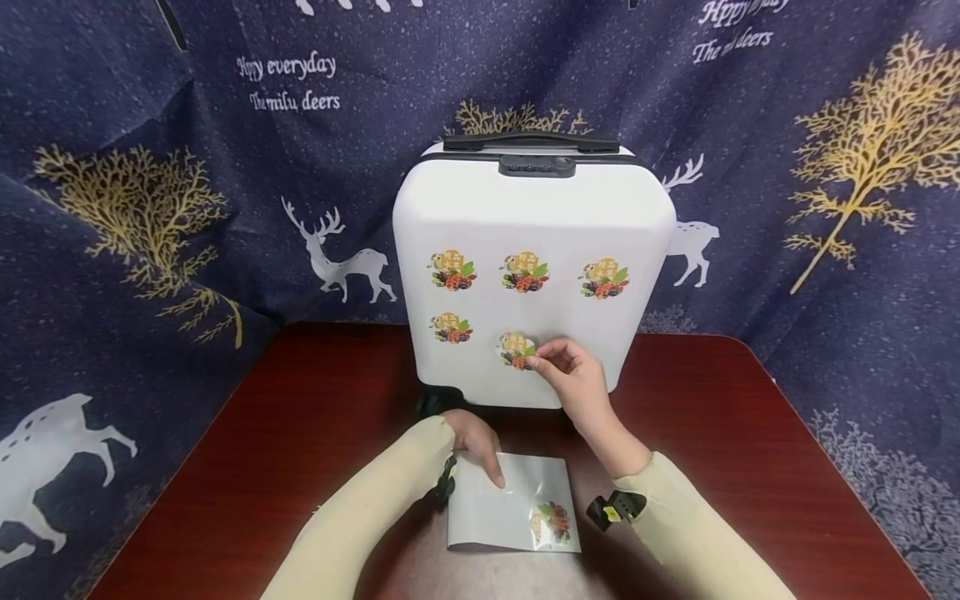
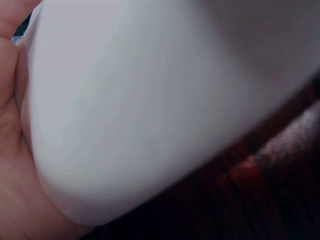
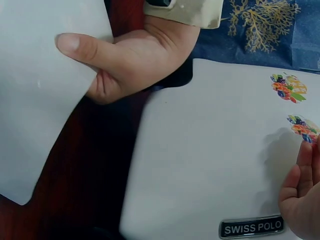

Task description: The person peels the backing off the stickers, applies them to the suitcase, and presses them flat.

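Note:
A white suitcase (image 1: 532,200) stands upright on the table, with several fruit stickers on its front. My right hand (image 1: 576,379) pinches the edge of a fruit sticker (image 1: 514,350) at the lower middle of that front; the right wrist view shows the fingertips at the sticker against the case. Closer to me, my left hand (image 1: 478,442) grips a glossy white sticker sheet (image 1: 495,512), thumb on top and the other fingers beneath. One fruit sticker (image 1: 553,523) shows at the sheet's lower right corner. In the left wrist view the sheet (image 2: 130,110) covers most of the picture.
The dark red wooden table (image 1: 315,433) runs out to both sides. Behind it hangs a blue cloth (image 1: 360,133) with deer and gold trees. A SWISS POLO badge (image 3: 251,227) is fixed low on the suitcase, and a black handle (image 1: 531,142) tops it.

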Tool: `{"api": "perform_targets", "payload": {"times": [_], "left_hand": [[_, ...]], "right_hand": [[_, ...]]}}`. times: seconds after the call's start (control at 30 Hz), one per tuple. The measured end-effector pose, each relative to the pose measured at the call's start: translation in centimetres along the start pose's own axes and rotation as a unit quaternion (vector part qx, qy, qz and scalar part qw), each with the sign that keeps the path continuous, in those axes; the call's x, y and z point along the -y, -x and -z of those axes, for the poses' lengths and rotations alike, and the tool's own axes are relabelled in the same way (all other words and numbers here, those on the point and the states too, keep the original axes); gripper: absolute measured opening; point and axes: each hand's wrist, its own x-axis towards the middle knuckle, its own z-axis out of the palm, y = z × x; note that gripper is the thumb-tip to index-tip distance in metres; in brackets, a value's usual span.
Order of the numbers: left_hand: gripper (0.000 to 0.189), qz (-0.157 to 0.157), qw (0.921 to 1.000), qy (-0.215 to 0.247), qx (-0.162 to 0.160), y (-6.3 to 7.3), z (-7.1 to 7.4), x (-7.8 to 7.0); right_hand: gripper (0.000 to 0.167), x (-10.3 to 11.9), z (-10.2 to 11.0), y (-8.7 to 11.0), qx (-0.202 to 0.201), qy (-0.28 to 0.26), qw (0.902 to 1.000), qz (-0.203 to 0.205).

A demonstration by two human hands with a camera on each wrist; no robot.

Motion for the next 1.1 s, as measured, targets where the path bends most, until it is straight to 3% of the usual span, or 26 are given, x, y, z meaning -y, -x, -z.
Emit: {"api": "perform_targets", "payload": {"times": [0.3,0.63,0.87,1.1], "left_hand": [[0.048,-0.004,0.9999,0.013,-0.001,0.2,0.1,0.0],[0.05,-0.001,0.9999,-0.008,-0.014,0.3,-0.1,0.0],[0.048,0.0,0.9998,-0.02,-0.009,-0.2,0.0,0.1],[0.05,-0.002,0.9993,-0.034,-0.013,-0.2,0.0,0.2]], "right_hand": [[0.015,0.8,-0.2,-0.7,-0.024,0.028,0.9989,0.03],[0.017,1.1,-0.6,-0.9,-0.037,0.04,0.9975,0.045],[0.015,1.0,-0.9,-1.0,-0.077,0.063,0.9939,0.046],[0.017,1.1,-1.5,-0.8,-0.107,0.054,0.9916,0.048]]}}
